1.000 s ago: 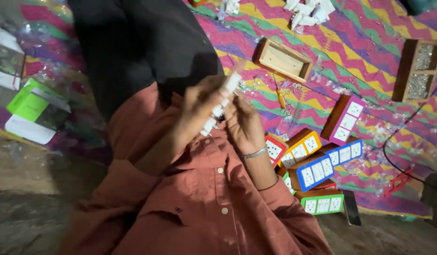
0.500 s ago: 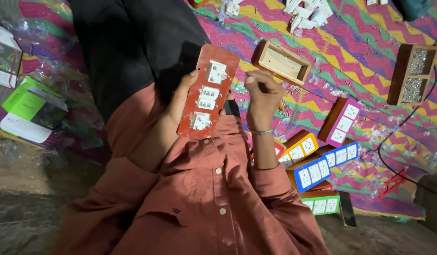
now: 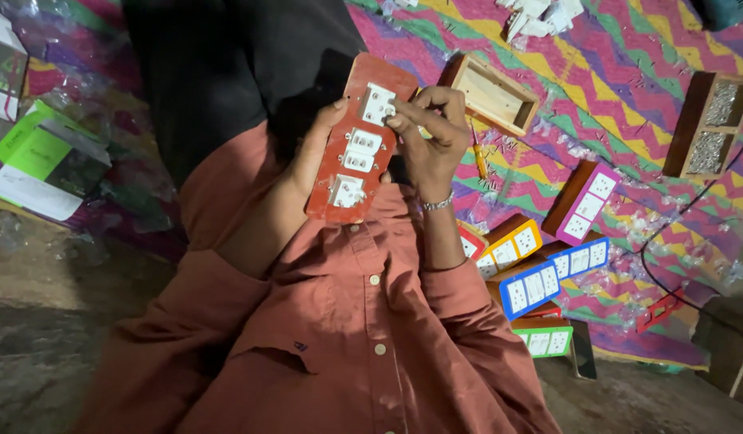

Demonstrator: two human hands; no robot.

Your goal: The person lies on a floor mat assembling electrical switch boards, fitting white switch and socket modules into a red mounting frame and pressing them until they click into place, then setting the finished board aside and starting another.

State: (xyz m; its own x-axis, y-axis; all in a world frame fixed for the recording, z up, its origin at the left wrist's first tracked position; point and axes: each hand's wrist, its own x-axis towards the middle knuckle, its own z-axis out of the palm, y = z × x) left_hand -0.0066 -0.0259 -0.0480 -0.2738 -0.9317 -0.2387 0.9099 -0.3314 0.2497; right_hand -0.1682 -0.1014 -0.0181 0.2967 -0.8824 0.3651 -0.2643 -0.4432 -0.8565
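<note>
While the left hand (image 3: 311,157) grips the red switch board (image 3: 359,141) by its long edge, holding it up over the lap, the right hand (image 3: 427,128) pinches at the topmost white socket (image 3: 377,103), fingertips closed on it. Seating that socket well probably calls for a steady board and square, even pressure. Beyond lie finished coloured boards (image 3: 540,281) on the zigzag mat (image 3: 628,72), an open wooden box (image 3: 490,94) and a tray of screws (image 3: 709,124).

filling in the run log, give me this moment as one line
left hand: holds red switch board from behind | right hand: fingertips at top white socket | nearby: open wooden box, coloured boards on zigzag mat
</note>
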